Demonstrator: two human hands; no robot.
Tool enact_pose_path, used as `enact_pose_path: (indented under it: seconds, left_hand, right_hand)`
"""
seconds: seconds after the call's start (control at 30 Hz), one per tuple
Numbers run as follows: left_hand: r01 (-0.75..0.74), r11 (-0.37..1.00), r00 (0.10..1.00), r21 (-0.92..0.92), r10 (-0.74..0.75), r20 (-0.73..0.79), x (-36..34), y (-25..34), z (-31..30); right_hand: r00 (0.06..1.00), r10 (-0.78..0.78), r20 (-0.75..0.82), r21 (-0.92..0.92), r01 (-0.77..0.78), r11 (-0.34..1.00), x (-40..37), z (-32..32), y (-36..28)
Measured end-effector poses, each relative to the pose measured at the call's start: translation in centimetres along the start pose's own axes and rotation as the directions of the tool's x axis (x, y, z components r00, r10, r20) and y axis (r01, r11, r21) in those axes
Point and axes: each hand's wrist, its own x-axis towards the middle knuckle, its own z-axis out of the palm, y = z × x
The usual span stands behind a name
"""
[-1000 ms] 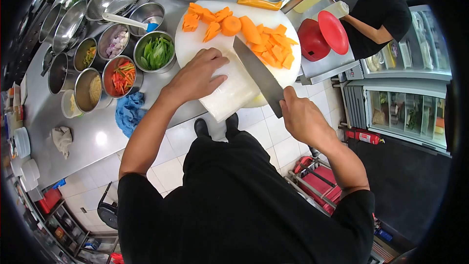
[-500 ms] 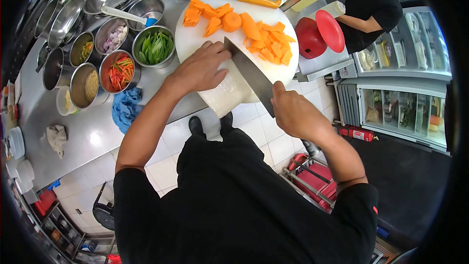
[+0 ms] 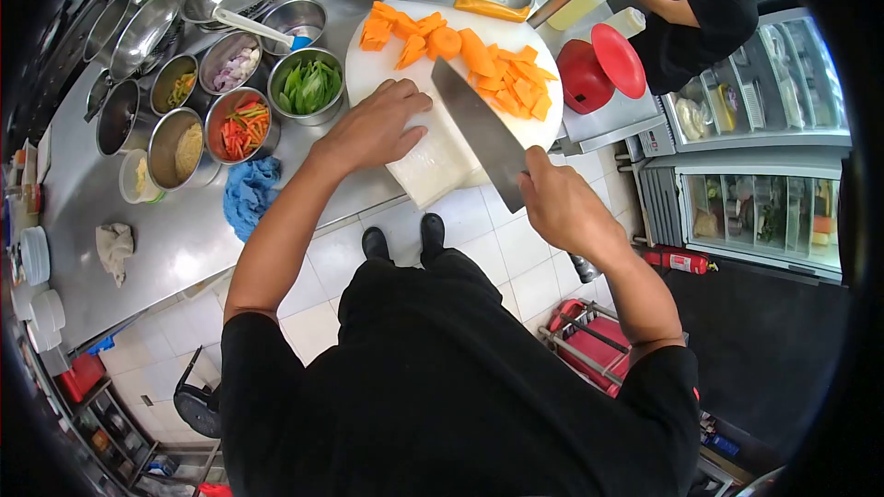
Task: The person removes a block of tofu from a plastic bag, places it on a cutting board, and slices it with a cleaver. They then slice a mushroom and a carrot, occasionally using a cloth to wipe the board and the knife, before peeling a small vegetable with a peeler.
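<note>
My right hand [image 3: 566, 202] is wrapped round the handle of a cleaver [image 3: 483, 133]. Its broad blade slants over the round white cutting board [image 3: 364, 69], along the right side of a pale off-white block [image 3: 431, 168]. Pressed onto that block from the left is my left hand [image 3: 376, 129], fingers curled and thumb apart. The block overhangs the board's near edge; its kind does not show clearly. Cut carrot pieces [image 3: 520, 87] lie on the board's far and right parts, with an orange-handled knife [image 3: 493, 6] behind them.
Metal pots of green leaves [image 3: 310, 87], red pepper strips [image 3: 243, 132] and chopped onion [image 3: 237, 69] stand left of the board. A blue cloth [image 3: 249, 195] lies on the steel counter [image 3: 175, 239]. A red container [image 3: 586, 78] is at right. Another person [image 3: 704, 23] stands beyond.
The cleaver has shifted slightly, its blade face now showing more broadly. My left hand stays on the block. The view has moved a little, and the other person's arms have shifted.
</note>
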Motion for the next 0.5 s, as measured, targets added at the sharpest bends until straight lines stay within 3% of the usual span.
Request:
enact_pose_path:
  seconds: [0.27,0.37,0.43,0.5]
  left_hand:
    - [-0.01,1.0,1.0,-0.017,0.01,0.014,0.0,-0.3,0.3]
    - [0.008,1.0,1.0,-0.026,-0.007,0.03,0.3,-0.6,0.6]
    - [0.032,0.999,0.999,-0.023,-0.031,0.035,-0.1,-0.9,0.6]
    - [0.023,0.991,0.999,-0.129,-0.017,0.05,-0.6,-1.3,0.6]
  right_hand:
    - [0.986,0.01,0.166,-0.122,0.011,0.992,1.6,-0.1,-1.5]
    - [0.991,-0.024,0.131,-0.125,0.041,0.991,2.4,1.4,-1.1]
    - [0.994,0.046,0.103,-0.061,-0.04,0.997,2.3,3.1,-1.5]
    - [0.997,0.049,0.059,-0.035,-0.047,0.998,1.9,3.9,-0.9]
